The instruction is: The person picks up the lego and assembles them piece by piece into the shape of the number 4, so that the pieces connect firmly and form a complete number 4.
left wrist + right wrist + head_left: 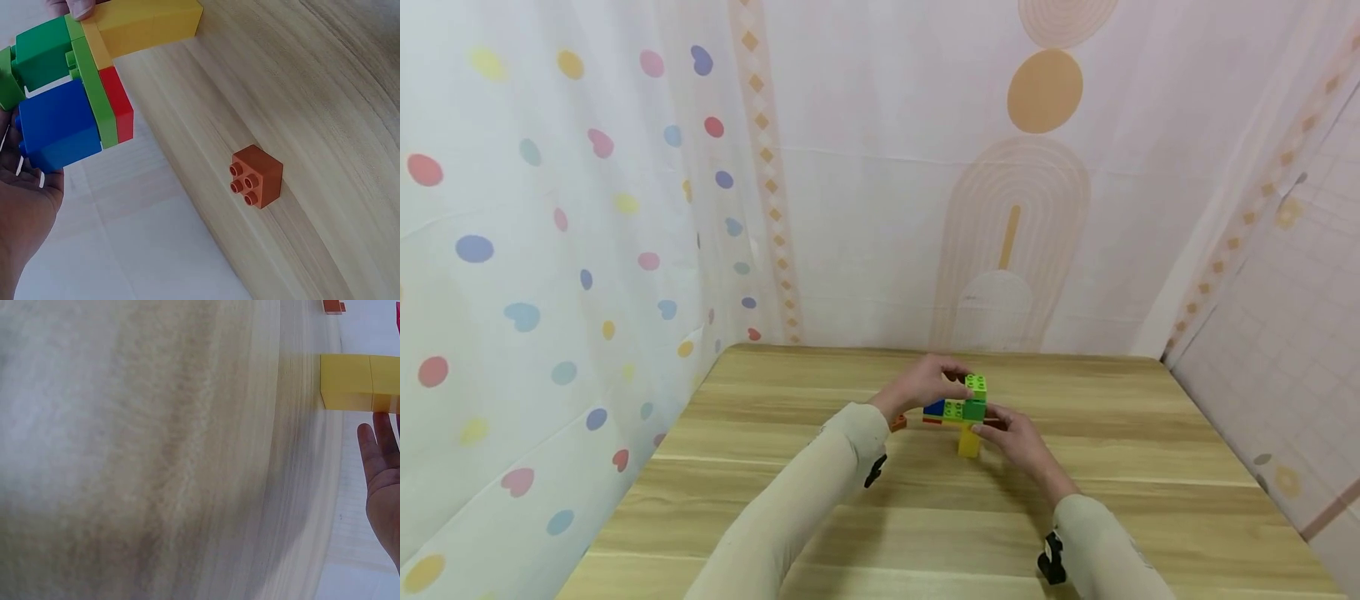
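My left hand (921, 386) reaches over a toy-brick structure and pinches the light green brick (976, 383) at its top. Under that brick is a dark green brick (42, 53); in the left wrist view the two sit slightly askew. A blue brick (59, 122) stands beside them on a light green plate (94, 94), with a red plate (120, 103) beneath. Yellow bricks (347, 381) form a leg below. My right hand (1022, 437) grips the structure from the right, thumb near the leg's top; its fingers are partly hidden.
A loose orange-brown brick (256, 178) lies on the wooden table (775, 467), left of the structure and partly behind my left wrist in the head view. Patterned curtains (865, 208) hang beyond the table's far edge and along its sides.
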`<state>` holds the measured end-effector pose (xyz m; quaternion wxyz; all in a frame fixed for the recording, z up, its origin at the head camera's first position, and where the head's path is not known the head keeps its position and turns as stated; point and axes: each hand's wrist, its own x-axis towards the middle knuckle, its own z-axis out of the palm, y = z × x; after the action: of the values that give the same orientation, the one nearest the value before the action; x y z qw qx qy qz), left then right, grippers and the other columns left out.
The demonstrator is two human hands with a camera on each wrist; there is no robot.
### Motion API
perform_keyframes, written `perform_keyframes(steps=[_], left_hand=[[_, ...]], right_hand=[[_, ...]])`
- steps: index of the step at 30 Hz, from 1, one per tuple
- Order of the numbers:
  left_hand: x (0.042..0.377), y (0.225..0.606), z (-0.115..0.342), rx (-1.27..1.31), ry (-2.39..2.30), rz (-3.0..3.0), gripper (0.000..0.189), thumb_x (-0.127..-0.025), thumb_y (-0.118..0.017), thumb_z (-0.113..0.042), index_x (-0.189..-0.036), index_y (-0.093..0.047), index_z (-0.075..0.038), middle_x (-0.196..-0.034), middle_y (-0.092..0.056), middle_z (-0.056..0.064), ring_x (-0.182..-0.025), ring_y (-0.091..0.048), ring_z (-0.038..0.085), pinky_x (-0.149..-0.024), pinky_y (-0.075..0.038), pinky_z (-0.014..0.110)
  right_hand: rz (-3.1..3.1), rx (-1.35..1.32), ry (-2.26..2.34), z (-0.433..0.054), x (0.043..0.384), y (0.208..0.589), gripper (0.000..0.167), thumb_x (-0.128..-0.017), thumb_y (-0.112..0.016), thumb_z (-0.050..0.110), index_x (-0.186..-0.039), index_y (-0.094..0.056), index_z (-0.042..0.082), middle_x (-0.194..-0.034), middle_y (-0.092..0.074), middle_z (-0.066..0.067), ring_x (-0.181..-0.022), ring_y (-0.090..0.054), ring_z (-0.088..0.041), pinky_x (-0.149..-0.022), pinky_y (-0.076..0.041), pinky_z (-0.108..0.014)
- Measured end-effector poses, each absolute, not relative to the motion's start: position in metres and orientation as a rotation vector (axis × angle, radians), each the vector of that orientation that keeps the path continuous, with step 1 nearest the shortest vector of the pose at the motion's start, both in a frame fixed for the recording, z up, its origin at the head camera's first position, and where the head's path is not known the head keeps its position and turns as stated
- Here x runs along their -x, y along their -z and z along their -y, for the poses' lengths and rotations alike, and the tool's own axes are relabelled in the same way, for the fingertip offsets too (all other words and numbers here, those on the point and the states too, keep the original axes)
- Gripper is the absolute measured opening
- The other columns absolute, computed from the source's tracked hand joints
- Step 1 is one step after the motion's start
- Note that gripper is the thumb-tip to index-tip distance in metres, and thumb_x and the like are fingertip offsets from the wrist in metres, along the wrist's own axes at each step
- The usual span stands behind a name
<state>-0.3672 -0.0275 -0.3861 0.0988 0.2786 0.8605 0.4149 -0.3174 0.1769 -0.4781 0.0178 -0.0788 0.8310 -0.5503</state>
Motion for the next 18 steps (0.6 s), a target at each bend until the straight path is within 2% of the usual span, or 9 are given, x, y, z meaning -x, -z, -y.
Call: perform_keyframes(steps=[11,18], left_hand=[[0.3678,0.3868,0.0257,-0.866,-1.189,-2.546,0.031,-0.090,-0.075,-0.024,-0.120,-0.071,-0.015,-0.102,-0.067,-0.006,-0.094,-0.061,0.014,-0.076,-0.052,0.026],[0.3664,0.3857,0.0249,-0.932,-1.097,-2.608,0.033,-0.090,-0.075,-0.028,-0.121,-0.071,-0.015,-0.101,-0.065,-0.007,-0.095,-0.058,0.012,-0.075,-0.051,0.024]], right_hand=[[-2.581,0.271,1.714,-0.1762,0.3186,0.4795,0.042,-0.096,-0.068,0.023,-0.135,-0.062,0.011,-0.124,-0.065,-0.007,-0.115,-0.059,-0.025,-0.094,-0.050,-0.043],[-2.583,0.254,1.711,-0.1769,0.3171,0.4781,0.042,-0.096,-0.067,0.025,-0.135,-0.061,0.011,-0.125,-0.064,-0.008,-0.116,-0.059,-0.025,-0.094,-0.049,-0.044]])
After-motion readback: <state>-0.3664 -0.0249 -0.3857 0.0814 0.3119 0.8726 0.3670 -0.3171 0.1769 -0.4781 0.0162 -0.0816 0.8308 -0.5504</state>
